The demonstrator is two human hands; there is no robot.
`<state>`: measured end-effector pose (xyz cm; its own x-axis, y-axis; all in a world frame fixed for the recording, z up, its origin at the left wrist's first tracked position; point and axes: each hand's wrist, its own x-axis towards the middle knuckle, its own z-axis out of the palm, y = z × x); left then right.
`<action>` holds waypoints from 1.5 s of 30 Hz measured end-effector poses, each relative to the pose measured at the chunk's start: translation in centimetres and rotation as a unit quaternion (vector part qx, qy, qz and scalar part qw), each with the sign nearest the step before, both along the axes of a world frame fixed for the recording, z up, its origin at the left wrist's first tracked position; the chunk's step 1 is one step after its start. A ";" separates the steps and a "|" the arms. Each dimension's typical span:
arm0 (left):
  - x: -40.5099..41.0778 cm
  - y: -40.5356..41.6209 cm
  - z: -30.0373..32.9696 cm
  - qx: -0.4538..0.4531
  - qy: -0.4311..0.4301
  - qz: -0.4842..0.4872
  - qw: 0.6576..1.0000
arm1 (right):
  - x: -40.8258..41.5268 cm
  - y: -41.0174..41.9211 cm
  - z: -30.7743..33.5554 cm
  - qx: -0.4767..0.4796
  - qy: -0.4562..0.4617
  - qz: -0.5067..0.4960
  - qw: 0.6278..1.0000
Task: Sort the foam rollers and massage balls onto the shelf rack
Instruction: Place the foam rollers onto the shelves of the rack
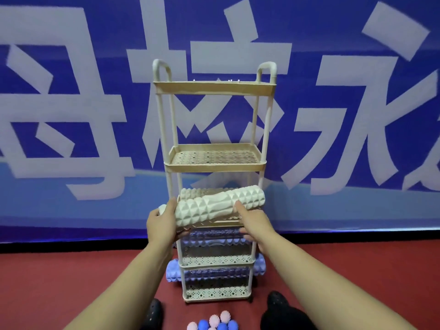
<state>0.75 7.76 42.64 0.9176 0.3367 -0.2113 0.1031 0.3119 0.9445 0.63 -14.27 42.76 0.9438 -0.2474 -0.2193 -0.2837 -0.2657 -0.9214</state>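
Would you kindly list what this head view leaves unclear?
- Top tray: contents hidden by its front wall.
- Spiky balls: cut off by the bottom edge, so no count.
- Left hand fingers: behind the white roller.
- Blue rollers: blurred behind the rack's perforated walls.

Rack (pixel 215 167), balls (pixel 217 322) on floor (pixel 71 282)

one shelf rack (pixel 215 167) with five tiers, four foam rollers (pixel 220 207), six massage balls (pixel 215 322), two hands (pixel 162 222)
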 end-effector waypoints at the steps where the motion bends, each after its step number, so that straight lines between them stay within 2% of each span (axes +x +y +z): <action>1: 0.2 0.3 -0.1 0.005 -0.003 0.015 1.000 | 0.3 -0.4 -0.4 -0.111 -0.044 -0.013 0.993; 3: 0.6 0.9 -0.2 0.019 -0.008 0.037 0.999 | 0.8 -0.9 -0.6 -0.262 -0.130 -0.015 0.956; 5: 1.1 1.3 -0.3 0.035 -0.012 0.040 0.999 | 1.7 -1.2 -0.4 -0.340 -0.197 0.065 0.917; 8: 2.0 1.4 -0.7 0.054 -0.016 0.022 0.998 | 3.7 -1.0 0.2 -0.468 -0.219 0.236 0.823; 10: 2.6 1.5 -1.0 0.060 -0.023 0.010 0.998 | 5.2 -0.8 0.6 -0.514 -0.216 0.294 0.776; 13: 3.8 1.7 -1.6 0.052 -0.028 -0.024 0.998 | 6.9 -0.5 0.9 -0.525 -0.206 0.322 0.760; 17: 5.6 1.8 -2.5 0.048 0.013 -0.073 0.996 | 8.6 -0.5 0.5 -0.585 -0.198 0.309 0.723; 20: 6.5 2.0 -3.3 0.120 0.032 -0.065 0.990 | 10.1 -0.3 0.3 -0.623 -0.166 0.253 0.721; 24: 7.4 2.5 -5.2 0.249 0.009 -0.056 0.967 | 12.6 0.5 0.1 -0.655 -0.117 0.203 0.718; 29: 8.0 3.0 -7.8 0.290 0.007 -0.074 0.954 | 15.4 2.8 -0.3 -0.663 -0.114 0.181 0.717; 33: 8.7 3.4 -9.1 0.340 0.006 -0.089 0.936 | 18.1 4.0 -0.6 -0.665 -0.119 0.200 0.709; 35: 8.9 3.4 -9.6 0.396 0.000 -0.096 0.913 | 19.4 4.0 -1.0 -0.657 -0.109 0.217 0.714; 40: 8.6 3.0 -10.9 0.548 -0.019 -0.106 0.829 | 21.5 2.5 -2.6 -0.618 -0.081 0.256 0.739; 45: 8.2 2.9 -11.6 0.595 -0.037 -0.122 0.794 | 21.9 1.5 -3.7 -0.583 -0.108 0.268 0.759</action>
<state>9.00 10.65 31.00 0.9813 0.0668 0.1805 -0.0471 -0.8260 0.5617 22.53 -12.79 39.10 0.9603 0.2775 0.0288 0.2770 -0.9606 0.0201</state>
